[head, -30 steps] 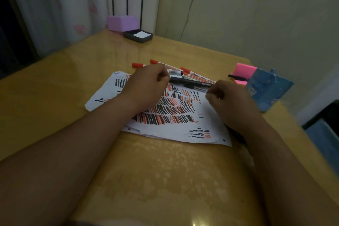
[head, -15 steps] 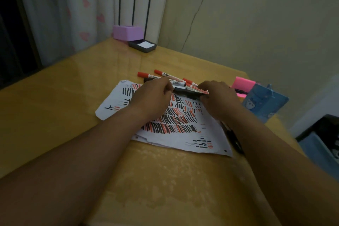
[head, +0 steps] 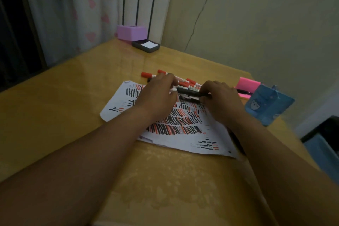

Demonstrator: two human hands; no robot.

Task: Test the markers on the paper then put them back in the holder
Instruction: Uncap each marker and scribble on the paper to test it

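A white paper (head: 185, 126) covered in black and red strokes lies on the wooden table (head: 60, 104). Several red-capped and black markers (head: 189, 83) lie in a bunch at its far edge. My left hand (head: 157, 95) rests on the left end of the bunch, fingers curled over the markers. My right hand (head: 220, 101) grips the right end of a black marker (head: 190, 92) that spans between both hands. The blue holder (head: 269, 104) with a small cat picture stands to the right of my right hand.
A pink block (head: 247, 86) with a black pen on it sits behind the holder. A purple box (head: 131, 32) and a dark tray (head: 146, 45) with a white sheet stand at the table's far corner by the curtain. The table's right edge is near the holder.
My right hand moved left from the paper's right side to the markers and closed on the black marker. The left hand stayed on the bunch. The camera tilted, shifting the scene lower.
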